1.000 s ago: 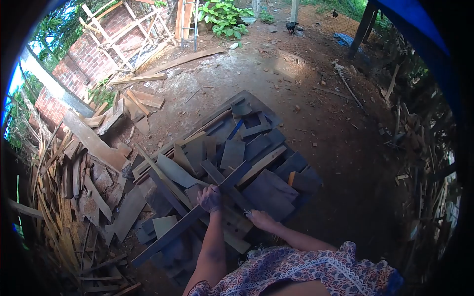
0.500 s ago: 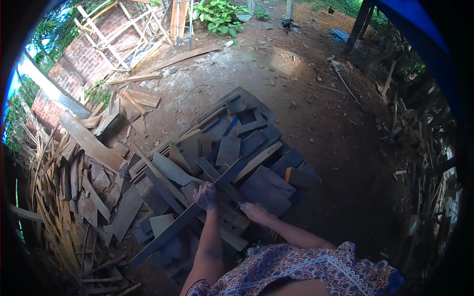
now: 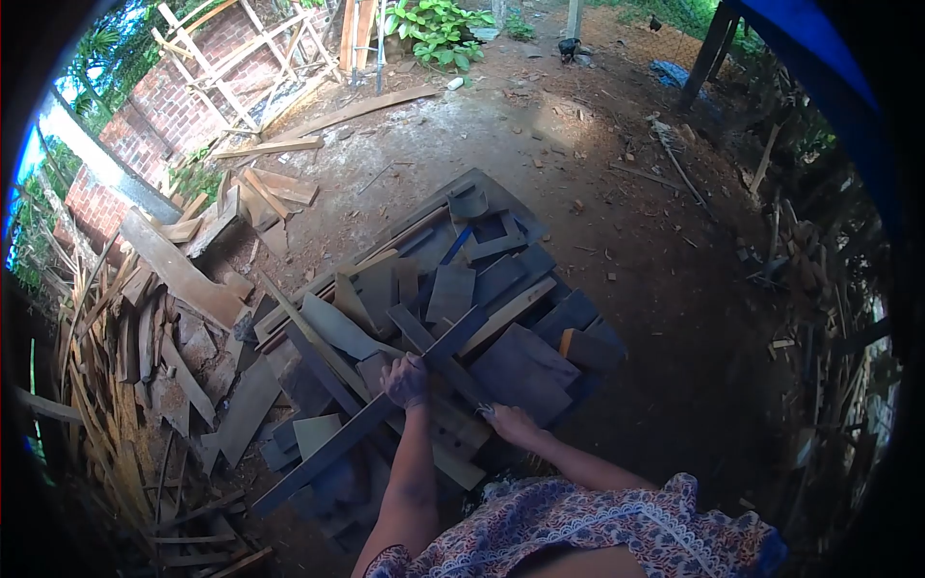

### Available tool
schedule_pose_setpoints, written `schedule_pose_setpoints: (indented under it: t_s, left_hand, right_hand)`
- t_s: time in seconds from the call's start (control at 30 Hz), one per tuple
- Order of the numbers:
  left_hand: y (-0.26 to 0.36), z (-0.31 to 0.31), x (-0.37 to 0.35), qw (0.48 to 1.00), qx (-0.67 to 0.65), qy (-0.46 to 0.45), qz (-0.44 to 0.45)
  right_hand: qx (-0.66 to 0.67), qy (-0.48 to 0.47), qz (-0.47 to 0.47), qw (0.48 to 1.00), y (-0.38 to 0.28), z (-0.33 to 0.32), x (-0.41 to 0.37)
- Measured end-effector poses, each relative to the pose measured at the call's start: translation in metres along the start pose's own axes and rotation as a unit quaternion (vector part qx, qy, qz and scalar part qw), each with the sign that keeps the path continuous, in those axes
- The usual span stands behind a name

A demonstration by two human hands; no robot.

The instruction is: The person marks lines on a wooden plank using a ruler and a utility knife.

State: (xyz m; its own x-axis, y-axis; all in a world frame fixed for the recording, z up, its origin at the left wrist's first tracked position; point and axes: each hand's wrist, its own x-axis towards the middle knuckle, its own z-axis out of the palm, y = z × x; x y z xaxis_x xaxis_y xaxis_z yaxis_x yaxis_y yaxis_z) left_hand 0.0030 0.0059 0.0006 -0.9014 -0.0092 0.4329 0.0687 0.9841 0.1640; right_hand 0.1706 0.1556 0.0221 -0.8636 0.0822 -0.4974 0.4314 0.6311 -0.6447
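My left hand (image 3: 405,380) is closed around the middle of a long narrow wooden strip (image 3: 323,457), which slants across the heap from lower left to upper right. My right hand (image 3: 517,426) is closed at the near end of a darker narrow board (image 3: 453,378) that crosses the strip. A small, pale, metallic-looking thing shows at its fingertips, too small to name. Under both hands lie many wood offcuts, among them a broad board (image 3: 520,371) to the right and a pale curved piece (image 3: 337,323) to the left.
A square wooden frame piece (image 3: 496,236) lies at the heap's far end. Scrap wood (image 3: 188,275) is piled on the left, with a brick wall (image 3: 145,144) behind. Sticks and debris (image 3: 800,250) line the right side. A dark bird (image 3: 568,48) stands far off.
The whole view has shifted slightly. My right hand has moved a little to the right and down along the darker board. My left hand keeps its hold on the strip.
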Motion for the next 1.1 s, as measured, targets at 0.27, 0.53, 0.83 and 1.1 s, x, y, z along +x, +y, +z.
schedule_pose_setpoints:
  t_s: [0.27, 0.53, 0.83, 1.1]
  left_hand:
    - [0.002, -0.002, 0.0, 1.0, -0.004, 0.004, -0.004]
    - [0.002, -0.002, 0.0, 1.0, -0.011, 0.004, 0.002]
    - [0.001, 0.002, 0.0, 1.0, -0.013, 0.01, 0.0]
    - [-0.002, 0.003, -0.001, 1.0, 0.003, 0.003, 0.004]
  right_hand:
    - [-0.012, -0.027, -0.008, 1.0, 0.004, 0.005, -0.008]
    - [0.01, -0.003, -0.017, 1.0, -0.003, -0.002, -0.015]
    - [0.011, -0.007, -0.008, 1.0, -0.005, 0.002, -0.013]
    - [0.017, -0.013, 0.0, 1.0, 0.002, -0.001, -0.014]
